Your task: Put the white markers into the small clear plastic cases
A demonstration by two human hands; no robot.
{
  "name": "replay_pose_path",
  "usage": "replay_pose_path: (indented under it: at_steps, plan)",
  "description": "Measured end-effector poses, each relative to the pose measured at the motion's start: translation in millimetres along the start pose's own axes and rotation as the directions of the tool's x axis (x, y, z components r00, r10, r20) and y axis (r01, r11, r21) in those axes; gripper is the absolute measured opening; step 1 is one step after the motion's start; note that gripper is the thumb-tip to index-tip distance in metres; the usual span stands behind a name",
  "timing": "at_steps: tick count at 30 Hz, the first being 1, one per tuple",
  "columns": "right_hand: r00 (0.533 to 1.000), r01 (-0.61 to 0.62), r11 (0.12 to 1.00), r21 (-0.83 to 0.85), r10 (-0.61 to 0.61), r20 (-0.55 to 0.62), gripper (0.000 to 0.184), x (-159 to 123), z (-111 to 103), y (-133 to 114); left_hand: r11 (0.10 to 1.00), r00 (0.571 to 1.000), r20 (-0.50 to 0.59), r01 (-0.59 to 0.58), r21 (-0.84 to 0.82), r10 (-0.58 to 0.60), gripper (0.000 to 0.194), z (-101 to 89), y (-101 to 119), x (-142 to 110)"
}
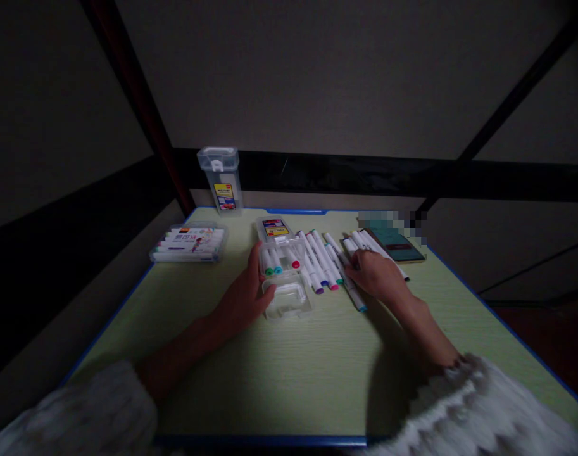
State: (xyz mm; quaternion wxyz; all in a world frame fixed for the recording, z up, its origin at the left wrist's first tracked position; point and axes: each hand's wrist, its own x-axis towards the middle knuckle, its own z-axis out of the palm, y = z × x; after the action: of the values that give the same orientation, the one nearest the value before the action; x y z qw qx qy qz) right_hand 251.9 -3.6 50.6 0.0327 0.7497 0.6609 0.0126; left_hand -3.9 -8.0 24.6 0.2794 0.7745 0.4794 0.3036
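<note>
A clear plastic marker box point(275, 229) lies on its side in the middle of the table, its hinged lid point(289, 310) open toward me. A few markers with green, blue and red ends show inside its mouth. My left hand point(244, 297) holds the box at its left side, thumb by the lid. To the right, several loose white markers point(321, 258) lie side by side. My right hand point(378, 275) is closed over the right part of this row, fingertips pinched on a white marker with a light blue end point(354, 292). The fingers partly hide the markers beneath.
The table point(270, 380) has a blue edge. A flat case full of markers point(190, 242) lies at the left. An upright clear box with a lid point(228, 180) stands at the back left. A phone point(395, 244) lies at the right, beside the markers. A wall rises behind.
</note>
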Motion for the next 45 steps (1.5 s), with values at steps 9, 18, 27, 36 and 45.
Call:
replay_pose_path:
  at_steps: [9,18,27,36,45]
  plan:
    - [1.0,-0.002,1.0,0.003,0.002,-0.009,0.023,-2.5,-2.6,-1.9,1.0,1.0,0.007,0.017,0.001,-0.017,0.079,-0.3,1.1,0.1]
    - [1.0,-0.022,1.0,0.016,0.022,0.006,0.022,0.3,-1.8,1.0,1.0,1.0,0.006,0.012,-0.022,-0.012,0.079,0.0,1.0,0.4]
    - [0.999,-0.029,1.0,0.003,0.029,0.017,0.026,-2.1,-2.9,0.3,1.0,1.0,-0.012,-0.008,0.003,0.008,0.078,1.3,-3.9,0.8]
    - [1.0,-0.027,1.0,-0.007,0.027,0.011,0.029,-1.6,-0.5,-3.8,1.0,1.0,-0.007,0.006,0.008,-0.006,0.079,0.2,-0.9,0.3]
    - [1.0,-0.021,1.0,0.013,0.021,0.017,0.026,-2.8,-3.2,-0.6,1.0,1.0,0.006,0.012,-0.007,-0.012,0.079,0.0,0.0,0.3]
